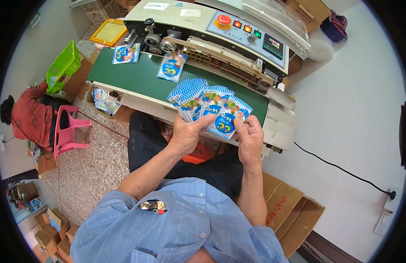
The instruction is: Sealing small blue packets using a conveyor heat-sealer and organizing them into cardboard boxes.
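Observation:
A fan of several blue-and-white striped packets is gripped in my left hand, its thumb lying across their front. My right hand pinches the lower right edge of the rightmost packet, which overlaps the others. Both hands are just in front of the sealing machine, over the near edge of its green conveyor belt. On the belt, one packet lies close to the machine's rollers, somewhat blurred. Another packet rests at the belt's left end.
Below the belt's left side, a cardboard box holds more packets. A person in red sits by a pink chair near a green basket. An open carton stands to my right; a black cable runs to the wall.

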{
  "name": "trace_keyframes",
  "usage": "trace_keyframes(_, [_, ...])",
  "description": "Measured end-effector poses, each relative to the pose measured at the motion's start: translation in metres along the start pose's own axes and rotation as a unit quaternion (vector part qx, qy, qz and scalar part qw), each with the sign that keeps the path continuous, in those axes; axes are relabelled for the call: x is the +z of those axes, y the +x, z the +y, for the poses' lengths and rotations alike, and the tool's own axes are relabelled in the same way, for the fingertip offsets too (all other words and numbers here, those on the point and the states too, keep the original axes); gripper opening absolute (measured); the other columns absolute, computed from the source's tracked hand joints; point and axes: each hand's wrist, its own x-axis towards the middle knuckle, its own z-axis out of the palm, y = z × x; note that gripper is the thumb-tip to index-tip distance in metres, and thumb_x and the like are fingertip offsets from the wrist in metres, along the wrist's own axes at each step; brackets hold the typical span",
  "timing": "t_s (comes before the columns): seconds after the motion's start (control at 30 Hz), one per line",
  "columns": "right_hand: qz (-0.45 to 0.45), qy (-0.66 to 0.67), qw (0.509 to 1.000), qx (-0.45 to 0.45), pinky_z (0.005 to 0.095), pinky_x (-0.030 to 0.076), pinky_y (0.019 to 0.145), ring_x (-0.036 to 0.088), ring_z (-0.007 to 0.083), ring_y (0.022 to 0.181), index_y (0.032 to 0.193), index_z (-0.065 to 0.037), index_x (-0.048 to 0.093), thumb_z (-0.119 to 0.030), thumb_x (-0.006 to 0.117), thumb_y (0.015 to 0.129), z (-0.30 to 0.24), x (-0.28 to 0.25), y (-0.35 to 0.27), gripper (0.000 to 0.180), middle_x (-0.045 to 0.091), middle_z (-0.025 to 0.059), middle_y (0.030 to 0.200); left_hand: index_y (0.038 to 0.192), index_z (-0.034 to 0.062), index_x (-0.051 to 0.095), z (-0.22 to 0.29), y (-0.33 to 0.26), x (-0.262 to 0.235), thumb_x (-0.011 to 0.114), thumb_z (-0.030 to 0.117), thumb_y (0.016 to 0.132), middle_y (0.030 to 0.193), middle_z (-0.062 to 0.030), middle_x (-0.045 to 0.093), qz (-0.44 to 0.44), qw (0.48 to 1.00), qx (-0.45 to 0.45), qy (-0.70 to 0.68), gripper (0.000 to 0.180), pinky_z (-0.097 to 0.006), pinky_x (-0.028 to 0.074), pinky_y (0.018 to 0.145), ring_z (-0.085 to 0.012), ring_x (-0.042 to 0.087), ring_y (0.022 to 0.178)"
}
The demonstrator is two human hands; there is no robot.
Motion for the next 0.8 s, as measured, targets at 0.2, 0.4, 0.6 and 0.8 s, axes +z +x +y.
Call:
trace_keyframes(0.2, [-0.012,0.003,0.998,0.057,0.026,0.058,0.068,0.069,0.0132,0.086,0.117,0.001,0.061,-0.012,0.07,0.092,0.001,0.01,-0.005,0.03,0.069,0.0084,0.107,0.122,0.0008,0.059,-0.002,-0.004,0.002,0.074,-0.007,0.08,0.114,-0.009,0.068,-0.004,0.999,-0.014,0.03,0.045,-0.032,0.058,0.086,-0.0183,0.068,0.1])
trace_keyframes(0.4, [0.042,-0.001,0.999,0.023,0.0272,0.057,0.063,0.069,0.013,0.084,0.119,0.0,0.061,-0.014,0.066,0.095,0.005,0.0,0.0,0.028,0.069,0.0074,0.107,0.122,0.0004,0.059,-0.004,0.0,-0.001,0.076,-0.006,0.079,0.113,-0.0095,0.068,0.007,0.999,-0.023,0.04,0.047,-0.033,0.059,0.084,-0.0183,0.069,0.098])
trace_keyframes(0.6, [0.158,-0.072,0.984,0.032,0.0301,0.061,0.053,0.069,0.015,0.079,0.118,-0.002,0.057,-0.02,0.064,0.096,-0.027,-0.044,0.022,0.029,0.067,0.0064,0.099,0.123,0.0009,0.058,0.005,0.002,-0.004,0.076,-0.005,0.079,0.113,-0.0095,0.068,0.012,0.998,-0.039,0.041,0.048,-0.034,0.059,0.084,-0.0191,0.069,0.098])
trace_keyframes(0.8, [0.157,-0.092,0.98,0.084,0.0306,0.062,0.056,0.068,0.0153,0.077,0.113,0.0,0.06,-0.017,0.067,0.092,-0.042,-0.07,0.06,0.028,0.067,0.0069,0.096,0.124,0.0005,0.057,-0.002,0.006,-0.006,0.076,-0.005,0.079,0.115,-0.0096,0.067,0.013,0.999,-0.035,0.021,0.049,-0.034,0.058,0.086,-0.02,0.069,0.099])
